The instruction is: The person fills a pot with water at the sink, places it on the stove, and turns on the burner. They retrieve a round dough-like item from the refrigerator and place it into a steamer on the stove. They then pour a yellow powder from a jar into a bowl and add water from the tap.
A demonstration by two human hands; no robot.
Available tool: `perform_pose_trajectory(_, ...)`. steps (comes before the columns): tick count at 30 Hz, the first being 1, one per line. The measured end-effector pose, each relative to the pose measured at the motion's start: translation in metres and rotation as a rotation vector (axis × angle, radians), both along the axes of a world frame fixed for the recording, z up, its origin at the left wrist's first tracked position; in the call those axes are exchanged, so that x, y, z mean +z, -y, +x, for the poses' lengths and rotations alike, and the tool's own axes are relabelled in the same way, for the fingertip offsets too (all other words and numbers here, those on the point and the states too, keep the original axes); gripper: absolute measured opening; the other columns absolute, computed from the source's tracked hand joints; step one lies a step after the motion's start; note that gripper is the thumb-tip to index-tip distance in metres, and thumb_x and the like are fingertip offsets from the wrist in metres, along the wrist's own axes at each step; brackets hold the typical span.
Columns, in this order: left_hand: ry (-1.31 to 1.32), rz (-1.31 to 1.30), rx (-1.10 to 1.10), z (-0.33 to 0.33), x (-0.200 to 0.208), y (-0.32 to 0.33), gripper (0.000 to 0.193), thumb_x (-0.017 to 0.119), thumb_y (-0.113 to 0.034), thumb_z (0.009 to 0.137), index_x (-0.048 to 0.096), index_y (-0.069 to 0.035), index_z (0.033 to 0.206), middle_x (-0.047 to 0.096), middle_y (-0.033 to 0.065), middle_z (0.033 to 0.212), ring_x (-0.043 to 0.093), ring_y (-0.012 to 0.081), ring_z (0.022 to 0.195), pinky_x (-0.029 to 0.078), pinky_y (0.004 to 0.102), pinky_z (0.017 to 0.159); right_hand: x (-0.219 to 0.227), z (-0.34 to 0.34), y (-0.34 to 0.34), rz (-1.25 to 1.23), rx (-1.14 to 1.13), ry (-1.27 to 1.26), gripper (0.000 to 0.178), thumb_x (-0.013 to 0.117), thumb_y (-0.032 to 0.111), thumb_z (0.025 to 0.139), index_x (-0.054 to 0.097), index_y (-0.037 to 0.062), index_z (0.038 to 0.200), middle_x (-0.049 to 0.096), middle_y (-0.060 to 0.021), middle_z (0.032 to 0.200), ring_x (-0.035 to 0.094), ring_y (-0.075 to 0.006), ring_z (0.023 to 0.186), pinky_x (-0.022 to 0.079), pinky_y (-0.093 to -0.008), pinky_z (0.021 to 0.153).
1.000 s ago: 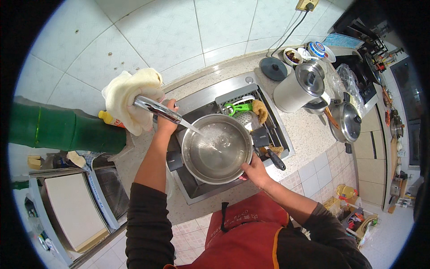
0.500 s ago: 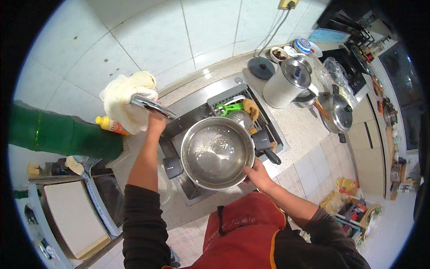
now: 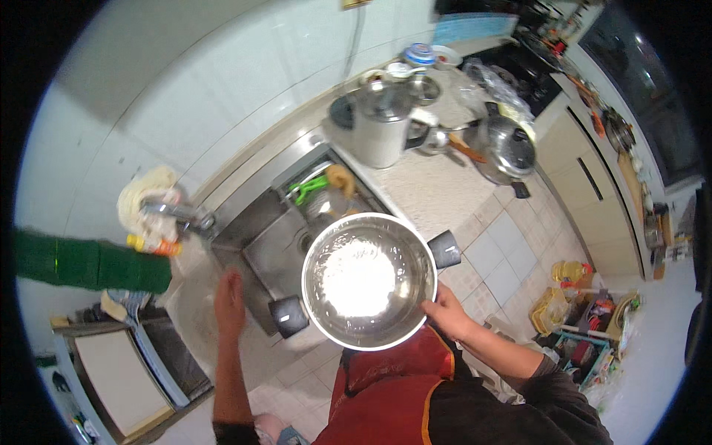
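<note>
A steel pot (image 3: 423, 285) with two black side handles is held over the near edge of the sink (image 3: 252, 211). Water in it throws back a bright glare. My right hand (image 3: 447, 314) grips the pot's rim at the lower right, thumb on top and fingers hidden underneath. My left hand (image 3: 231, 302) holds nothing; its fingers are stretched out beside the sink's left side, apart from the pot's left handle. At the sink's far left stands the faucet (image 3: 174, 212), with a cream cloth (image 3: 144, 194) behind it.
Green tongs (image 3: 308, 188) and a brown scrubber (image 3: 341, 178) lie in the sink's rack. A white kettle (image 3: 382, 133) and a lidded pot (image 3: 510, 148) stand on the counter to the right. A yellow bottle (image 3: 153, 245) lies near a green column (image 3: 93, 261) at left.
My left hand has come off the faucet and down toward me. The pot has shifted nearer my body and rightward from the sink, with my right hand still on it. The view has turned.
</note>
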State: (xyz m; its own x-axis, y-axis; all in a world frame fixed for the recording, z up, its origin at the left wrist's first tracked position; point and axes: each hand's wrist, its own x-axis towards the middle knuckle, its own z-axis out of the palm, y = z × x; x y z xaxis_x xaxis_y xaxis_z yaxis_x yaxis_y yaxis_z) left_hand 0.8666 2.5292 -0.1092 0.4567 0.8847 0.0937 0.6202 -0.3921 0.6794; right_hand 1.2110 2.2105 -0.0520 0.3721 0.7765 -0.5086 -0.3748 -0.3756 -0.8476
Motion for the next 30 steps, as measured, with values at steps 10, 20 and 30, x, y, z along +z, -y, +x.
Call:
perform_pose_trajectory(10, 0.211, -0.808, -0.051, 0.211, -0.058, 0.313, 0.019, 0.057, -0.009, 0.091, 0.067, 0.001, 0.104, 0.071, 0.0106, 0.092, 0.070, 0.0203, 0.081, 0.054, 0.0334, 0.073, -0.016, 0.181, 0.238, -0.059, -0.137, 0.026, 0.058, 0.056, 0.003, 0.086, 0.040, 0.0028, 0.143, 0.063, -0.0073, 0.105, 0.061, -0.0101, 0.076, 0.053, -0.0244, 0.057)
perform_pose_trajectory(20, 0.146, -0.945, -0.353, 0.464, -0.029, 0.325, 0.024, 0.052, -0.015, 0.101, 0.058, 0.002, 0.118, 0.068, 0.0117, 0.097, 0.068, 0.0202, 0.084, 0.054, 0.0318, 0.076, -0.007, 0.351, 0.410, -0.175, -0.676, 0.017, 0.037, 0.053, 0.003, 0.089, 0.049, -0.0022, 0.125, 0.068, -0.0116, 0.084, 0.065, -0.0155, 0.055, 0.053, -0.0248, 0.045)
perform_pose_trajectory(30, 0.565, -1.522, -0.078, 0.622, -0.029, 0.318, 0.072, 0.064, -0.052, 0.093, 0.036, -0.011, 0.145, 0.049, 0.0200, 0.137, 0.054, 0.0338, 0.122, 0.045, 0.0496, 0.101, 0.029, 0.616, 0.343, -0.220, -0.864, 0.217, 0.033, 0.051, 0.006, 0.088, 0.053, -0.0006, 0.120, 0.064, -0.0098, 0.088, 0.063, -0.0197, 0.059, 0.056, -0.0302, 0.050)
